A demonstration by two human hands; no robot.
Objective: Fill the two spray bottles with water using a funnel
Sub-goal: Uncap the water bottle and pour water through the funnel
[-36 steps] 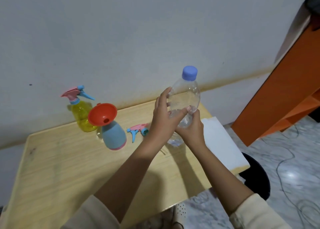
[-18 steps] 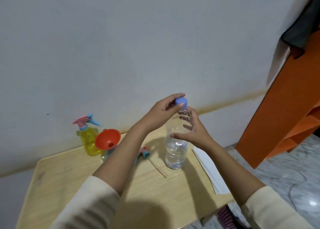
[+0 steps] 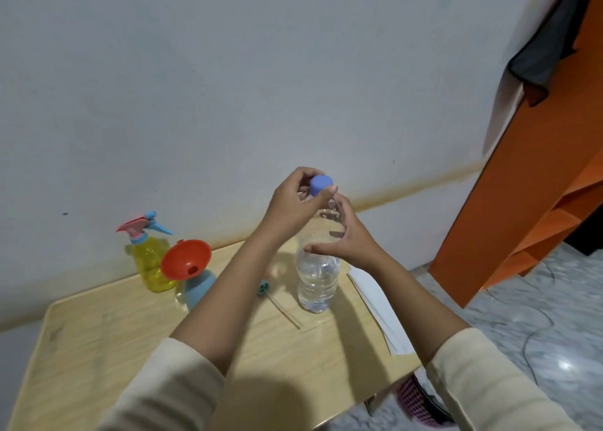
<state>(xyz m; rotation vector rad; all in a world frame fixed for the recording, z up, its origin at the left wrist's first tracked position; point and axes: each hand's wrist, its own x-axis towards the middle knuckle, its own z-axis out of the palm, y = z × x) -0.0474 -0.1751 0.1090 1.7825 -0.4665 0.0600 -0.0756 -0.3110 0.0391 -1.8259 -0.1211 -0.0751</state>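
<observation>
A clear water bottle [image 3: 316,280] stands upright on the wooden table [image 3: 107,339], partly full. My right hand [image 3: 346,241] wraps its upper body. My left hand [image 3: 293,202] pinches its blue cap [image 3: 321,184] on top. To the left, an orange funnel [image 3: 185,260] sits tilted in the neck of a blue spray bottle [image 3: 199,288]. Behind it stands a yellow spray bottle [image 3: 150,264] with its pink and blue trigger head on. A loose trigger head [image 3: 263,287] with its dip tube [image 3: 284,310] lies on the table, mostly hidden by my left forearm.
A white board [image 3: 378,303] lies along the table's right edge. The wall runs close behind the table. An orange shelf unit [image 3: 528,208] stands to the right on the marble floor, with cables on the floor and a pink basket [image 3: 414,401] below the table's corner.
The water bottle went from held in the air to standing on the table. My left hand moved from its side up onto the cap. My view tilted upward.
</observation>
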